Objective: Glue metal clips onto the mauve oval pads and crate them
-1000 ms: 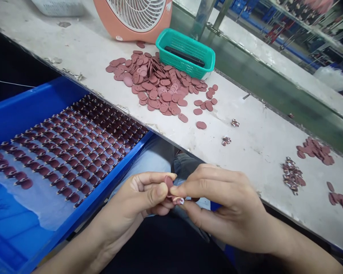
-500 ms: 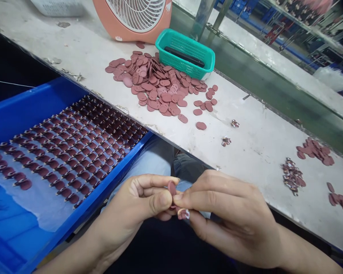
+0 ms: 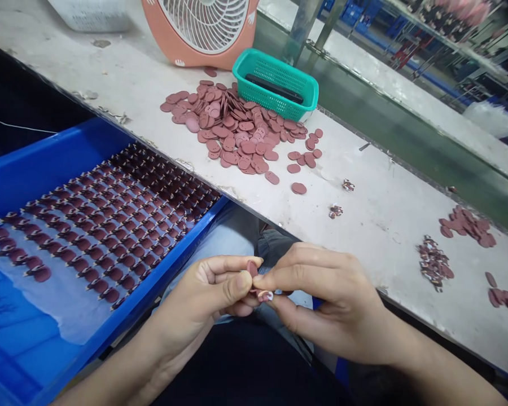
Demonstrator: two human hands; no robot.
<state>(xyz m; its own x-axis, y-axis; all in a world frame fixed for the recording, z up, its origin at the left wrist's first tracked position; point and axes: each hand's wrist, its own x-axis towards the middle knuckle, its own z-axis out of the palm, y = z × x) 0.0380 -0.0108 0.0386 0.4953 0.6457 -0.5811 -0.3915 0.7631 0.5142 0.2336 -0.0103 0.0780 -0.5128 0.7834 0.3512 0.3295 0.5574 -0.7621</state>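
Note:
Above my lap, my left hand (image 3: pixel 220 290) pinches a reddish-brown oval disc (image 3: pixel 252 268) between thumb and fingers. My right hand (image 3: pixel 325 299) meets it from the other side, thumb and forefinger closed on a small brown-and-white figure piece (image 3: pixel 264 295) that touches the disc. Fingertips hide how the two parts join. To the left, a blue tray (image 3: pixel 78 338) holds rows of similar discs, each with a small piece at one end, on a white sheet (image 3: pixel 74 324).
A big heap of loose oval discs (image 3: pixel 237 129) lies on the white bench (image 3: pixel 279 197) beside a green basket (image 3: pixel 275 84) and an orange fan (image 3: pixel 203 28). At right are a pile of small figure pieces (image 3: pixel 434 262) and smaller disc piles (image 3: pixel 468 225).
Both hands have moved slightly up, the right also a little left, still holding the disc and figure piece together. The piece now sits a bit higher and closer to my left fingers.

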